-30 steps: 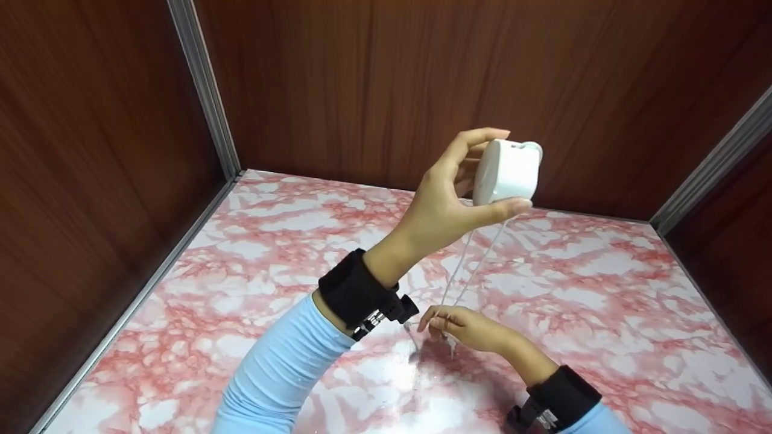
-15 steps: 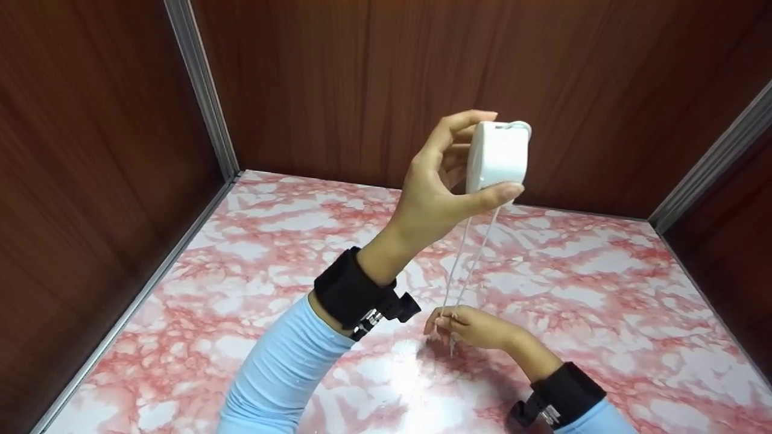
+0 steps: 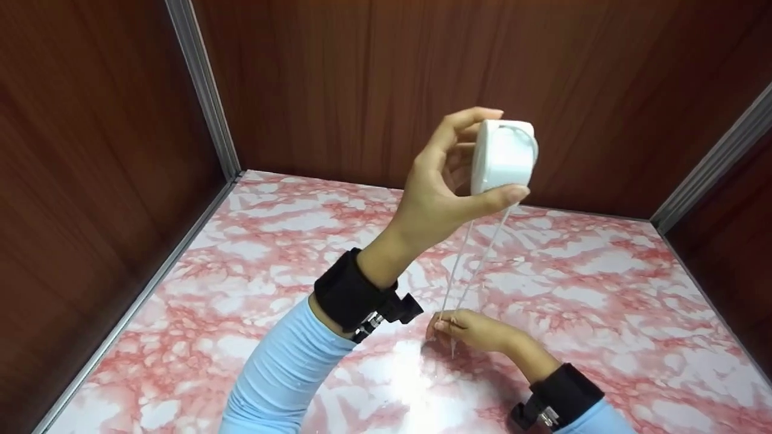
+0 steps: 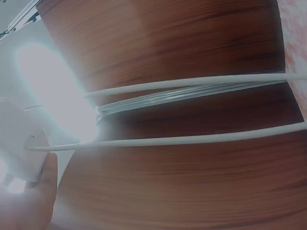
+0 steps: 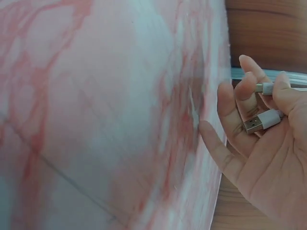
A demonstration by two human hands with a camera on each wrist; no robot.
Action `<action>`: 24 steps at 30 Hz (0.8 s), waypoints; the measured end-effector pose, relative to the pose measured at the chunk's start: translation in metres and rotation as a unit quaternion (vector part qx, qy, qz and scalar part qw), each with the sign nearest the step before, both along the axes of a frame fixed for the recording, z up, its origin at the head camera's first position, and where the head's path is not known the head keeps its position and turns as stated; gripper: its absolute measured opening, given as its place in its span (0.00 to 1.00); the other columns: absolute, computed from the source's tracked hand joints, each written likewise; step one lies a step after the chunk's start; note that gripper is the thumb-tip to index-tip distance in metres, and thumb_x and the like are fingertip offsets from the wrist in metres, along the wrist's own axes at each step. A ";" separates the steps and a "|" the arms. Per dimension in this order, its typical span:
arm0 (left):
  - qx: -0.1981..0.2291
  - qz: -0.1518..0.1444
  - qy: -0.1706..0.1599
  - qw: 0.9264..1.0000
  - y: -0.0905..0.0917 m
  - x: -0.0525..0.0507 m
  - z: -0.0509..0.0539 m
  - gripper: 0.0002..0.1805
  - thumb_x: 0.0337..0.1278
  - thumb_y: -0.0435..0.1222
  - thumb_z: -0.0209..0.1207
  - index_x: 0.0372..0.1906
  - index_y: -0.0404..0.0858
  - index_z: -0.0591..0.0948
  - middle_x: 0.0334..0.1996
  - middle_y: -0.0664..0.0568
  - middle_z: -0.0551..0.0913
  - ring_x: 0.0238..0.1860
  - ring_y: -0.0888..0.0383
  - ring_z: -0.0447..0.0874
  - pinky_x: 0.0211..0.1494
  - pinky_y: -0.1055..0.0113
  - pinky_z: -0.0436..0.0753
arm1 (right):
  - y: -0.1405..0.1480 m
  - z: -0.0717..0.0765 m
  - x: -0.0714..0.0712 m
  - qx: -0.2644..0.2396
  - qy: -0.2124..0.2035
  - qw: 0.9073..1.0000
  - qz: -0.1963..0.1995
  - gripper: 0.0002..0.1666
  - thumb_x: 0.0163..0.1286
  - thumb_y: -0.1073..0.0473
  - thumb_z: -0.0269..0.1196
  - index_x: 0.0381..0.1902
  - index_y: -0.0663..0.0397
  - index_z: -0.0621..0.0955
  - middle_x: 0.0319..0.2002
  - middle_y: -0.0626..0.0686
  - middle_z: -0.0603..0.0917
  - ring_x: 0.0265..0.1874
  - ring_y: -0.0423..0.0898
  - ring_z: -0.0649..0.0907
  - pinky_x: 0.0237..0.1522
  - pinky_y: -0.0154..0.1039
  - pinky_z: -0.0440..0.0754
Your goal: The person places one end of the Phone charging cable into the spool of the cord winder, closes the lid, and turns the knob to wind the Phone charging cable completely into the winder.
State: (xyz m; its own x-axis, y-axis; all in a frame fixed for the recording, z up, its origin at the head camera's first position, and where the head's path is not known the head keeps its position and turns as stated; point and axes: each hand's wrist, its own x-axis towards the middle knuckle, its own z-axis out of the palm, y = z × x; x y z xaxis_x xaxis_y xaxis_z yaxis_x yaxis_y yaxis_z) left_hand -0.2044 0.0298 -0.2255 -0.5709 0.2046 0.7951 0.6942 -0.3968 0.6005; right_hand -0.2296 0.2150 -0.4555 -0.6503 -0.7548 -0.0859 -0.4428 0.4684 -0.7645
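High over the surface (image 3: 151, 337), the left hand (image 3: 431, 187) pinches the white rounded case (image 3: 509, 150); nearer and lower, the right hand (image 3: 479, 331) pinches the cable (image 4: 192, 139) beside its USB-A plug (image 5: 263, 121). Hold both strands evenly taut.

Tabletop (image 3: 289, 241): glossy, marbled red and white, extending beneath both grips. Glare (image 3: 413, 377) lies left of the right grip (image 3: 467, 330), on its near side. A shadow (image 3: 473, 364) lies beneath the right grip. The far edge passes behind the left grip (image 3: 425, 193); the left edge is well apart from it.
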 end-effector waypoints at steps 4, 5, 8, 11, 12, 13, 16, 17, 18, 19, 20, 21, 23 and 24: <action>-0.026 0.001 -0.022 0.999 0.002 -0.001 -0.002 0.36 0.45 0.28 0.69 0.62 0.35 0.67 0.49 0.41 0.75 0.43 0.54 0.80 0.45 0.59 0.84 | 0.004 -0.001 0.002 -0.017 0.002 0.999 -0.030 0.14 0.77 0.56 0.50 0.49 0.54 0.80 0.46 0.57 0.83 0.38 0.54 0.82 0.40 0.41 0.82; -0.030 0.003 -0.024 0.999 0.002 -0.002 -0.002 0.36 0.45 0.28 0.69 0.62 0.35 0.67 0.50 0.41 0.75 0.43 0.54 0.80 0.45 0.59 0.84 | 0.005 0.000 0.002 -0.023 -0.002 0.999 -0.036 0.14 0.76 0.56 0.50 0.49 0.54 0.80 0.47 0.57 0.83 0.39 0.55 0.82 0.40 0.41 0.82; -0.042 0.012 -0.030 0.999 0.002 -0.006 -0.003 0.37 0.46 0.29 0.69 0.63 0.37 0.66 0.52 0.42 0.74 0.44 0.54 0.80 0.45 0.61 0.84 | 0.007 0.001 0.003 -0.032 0.002 0.998 -0.047 0.13 0.76 0.55 0.51 0.49 0.54 0.80 0.48 0.57 0.84 0.42 0.55 0.83 0.45 0.39 0.81; -0.043 0.011 -0.039 0.998 0.002 -0.009 -0.003 0.37 0.47 0.28 0.69 0.64 0.36 0.66 0.53 0.43 0.75 0.45 0.54 0.80 0.45 0.61 0.84 | 0.005 0.001 0.003 -0.021 0.005 0.999 -0.045 0.15 0.77 0.54 0.50 0.44 0.55 0.81 0.43 0.57 0.85 0.40 0.54 0.83 0.45 0.39 0.80; -0.042 0.010 -0.043 0.998 0.002 -0.010 -0.003 0.37 0.46 0.28 0.69 0.64 0.36 0.66 0.53 0.42 0.75 0.45 0.54 0.80 0.45 0.61 0.84 | 0.004 0.000 0.003 -0.013 0.003 0.999 -0.041 0.16 0.77 0.54 0.49 0.43 0.56 0.80 0.41 0.58 0.85 0.39 0.53 0.83 0.44 0.39 0.80; -0.041 0.009 -0.046 0.998 0.003 -0.010 -0.003 0.37 0.46 0.28 0.69 0.64 0.36 0.67 0.52 0.42 0.76 0.44 0.54 0.80 0.45 0.61 0.84 | 0.003 -0.001 0.004 -0.005 -0.003 0.999 -0.034 0.16 0.77 0.54 0.48 0.42 0.57 0.80 0.39 0.58 0.84 0.37 0.52 0.83 0.43 0.40 0.81; -0.038 0.010 -0.046 0.998 0.003 -0.010 -0.003 0.36 0.46 0.28 0.69 0.63 0.35 0.68 0.49 0.42 0.77 0.43 0.54 0.80 0.45 0.61 0.84 | -0.003 -0.002 0.007 0.015 -0.027 0.999 -0.011 0.18 0.78 0.54 0.46 0.39 0.59 0.79 0.34 0.58 0.84 0.33 0.50 0.82 0.38 0.39 0.81; -0.037 0.013 -0.045 0.998 0.002 -0.010 -0.003 0.36 0.45 0.28 0.70 0.63 0.35 0.69 0.49 0.42 0.78 0.43 0.54 0.80 0.45 0.61 0.84 | -0.004 -0.003 0.008 0.018 -0.032 0.999 -0.005 0.19 0.78 0.54 0.46 0.38 0.59 0.79 0.34 0.57 0.84 0.33 0.49 0.81 0.39 0.38 0.80; -0.036 0.017 -0.044 0.998 0.002 -0.009 -0.003 0.36 0.45 0.28 0.70 0.62 0.35 0.69 0.48 0.42 0.78 0.42 0.54 0.80 0.45 0.61 0.84 | -0.006 -0.003 0.008 0.022 -0.037 0.999 0.000 0.19 0.78 0.55 0.46 0.37 0.59 0.79 0.32 0.57 0.84 0.33 0.48 0.81 0.38 0.37 0.79; -0.033 0.021 -0.043 0.998 0.002 -0.009 -0.002 0.35 0.44 0.28 0.70 0.62 0.34 0.70 0.47 0.42 0.78 0.42 0.54 0.80 0.45 0.61 0.84 | -0.008 -0.003 0.009 0.024 -0.042 0.999 0.003 0.18 0.78 0.55 0.46 0.36 0.59 0.79 0.32 0.57 0.84 0.33 0.48 0.81 0.37 0.36 0.78; -0.029 0.023 -0.043 0.998 0.002 -0.008 -0.002 0.35 0.44 0.28 0.70 0.61 0.34 0.70 0.47 0.41 0.79 0.41 0.54 0.80 0.44 0.61 0.84 | -0.009 -0.003 0.009 0.026 -0.046 0.999 0.004 0.18 0.78 0.55 0.46 0.36 0.59 0.79 0.31 0.57 0.84 0.32 0.47 0.80 0.36 0.35 0.78; -0.023 0.026 -0.046 0.998 0.002 -0.008 -0.002 0.34 0.44 0.28 0.70 0.60 0.33 0.71 0.46 0.41 0.79 0.41 0.54 0.81 0.44 0.60 0.85 | -0.010 -0.003 0.009 0.028 -0.047 0.999 0.004 0.18 0.78 0.56 0.45 0.35 0.58 0.78 0.30 0.57 0.84 0.31 0.47 0.80 0.35 0.34 0.77; -0.007 0.030 -0.053 0.998 0.002 -0.008 0.000 0.33 0.44 0.28 0.70 0.59 0.32 0.71 0.44 0.41 0.79 0.40 0.53 0.81 0.43 0.59 0.85 | -0.013 -0.003 0.009 0.029 -0.048 0.998 0.005 0.17 0.78 0.57 0.45 0.34 0.58 0.77 0.28 0.57 0.83 0.29 0.48 0.79 0.32 0.32 0.75; 0.001 0.031 -0.056 0.998 0.002 -0.008 0.001 0.32 0.44 0.28 0.69 0.58 0.32 0.71 0.44 0.41 0.79 0.39 0.53 0.81 0.43 0.59 0.85 | -0.014 -0.003 0.009 0.028 -0.050 0.998 0.007 0.17 0.78 0.57 0.45 0.34 0.58 0.77 0.27 0.57 0.83 0.28 0.48 0.79 0.30 0.31 0.74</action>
